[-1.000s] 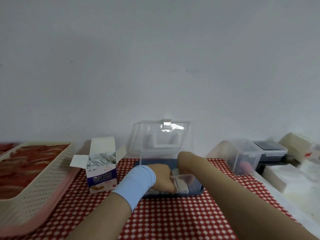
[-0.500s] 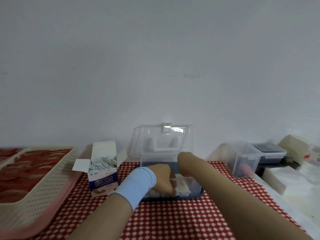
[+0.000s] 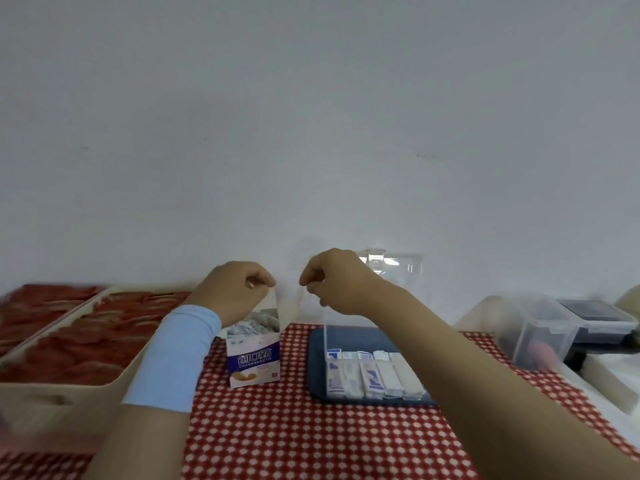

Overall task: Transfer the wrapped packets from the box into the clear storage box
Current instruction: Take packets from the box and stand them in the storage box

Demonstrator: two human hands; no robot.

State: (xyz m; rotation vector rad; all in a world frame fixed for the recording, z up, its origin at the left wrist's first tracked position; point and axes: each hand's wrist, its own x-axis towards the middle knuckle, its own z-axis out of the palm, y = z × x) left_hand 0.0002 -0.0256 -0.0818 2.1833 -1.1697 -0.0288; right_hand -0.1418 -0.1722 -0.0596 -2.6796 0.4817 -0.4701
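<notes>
My left hand [image 3: 235,289], with a pale blue band [image 3: 176,355] round the wrist, is raised above the open box [image 3: 254,355], its fingers curled in with thumb and forefinger pinched together near the box's upright back flap; whether they grip the flap or anything else I cannot tell. My right hand [image 3: 337,282] is raised just beside it, apart from it, fingers likewise curled and pinched at the tips, and I cannot make out anything between them. The box stands upright on the red-checked desk cloth [image 3: 277,427], toward the back edge of the desk and left of the middle, its printed blue face turned toward me and its top open, with wrapped packets [image 3: 251,329] bunched loosely inside, lying at mixed angles. To its right, near but not touching, sits the clear storage box [image 3: 367,337] with its blue floor, its clear lid [image 3: 394,268] standing open against the wall behind my right hand. In it a row of packets [image 3: 374,379] lies flat, side by side and touching, each with its long axis running from the front of the desk to the back, ends pointing toward me; a second row shows just behind them. A cream slotted tray [image 3: 69,386] holding something red fills the left edge of the desk, and clear tubs [image 3: 533,330] stand at the right edge.
</notes>
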